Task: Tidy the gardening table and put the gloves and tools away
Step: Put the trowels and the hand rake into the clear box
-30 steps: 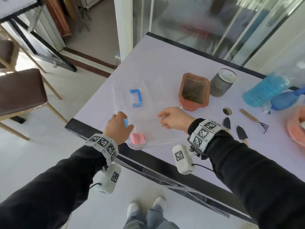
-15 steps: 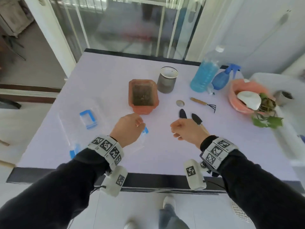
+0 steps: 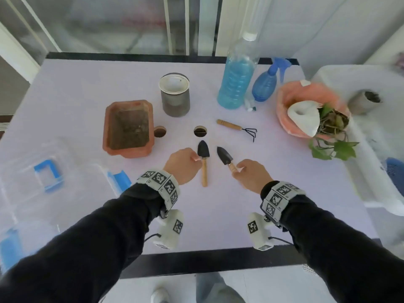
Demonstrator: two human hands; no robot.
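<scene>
Two small black trowels with wooden handles lie side by side on the lilac table (image 3: pixel 218 215). My left hand (image 3: pixel 182 165) pinches the left trowel (image 3: pixel 203 149) at its neck, its handle lying flat beside my wrist. My right hand (image 3: pixel 251 176) closes on the handle end of the right trowel (image 3: pixel 224 155), whose blade points up and left. A small wooden-handled hand rake (image 3: pixel 237 127) lies just beyond them. At the left edge a clear plastic storage box (image 3: pixel 48 173) with blue latches stands blurred.
Behind the tools are a terracotta planter (image 3: pixel 129 129), a grey cup (image 3: pixel 174 95), a blue water bottle (image 3: pixel 236 82), a blue spray bottle (image 3: pixel 265 84) and two round discs (image 3: pixel 200 131). An orange pot with a plant (image 3: pixel 306 106) and a white tub (image 3: pixel 371 127) are on the right.
My view has swung right from the clear box to the table's middle. Both hands have left the box and moved forward onto the two trowels.
</scene>
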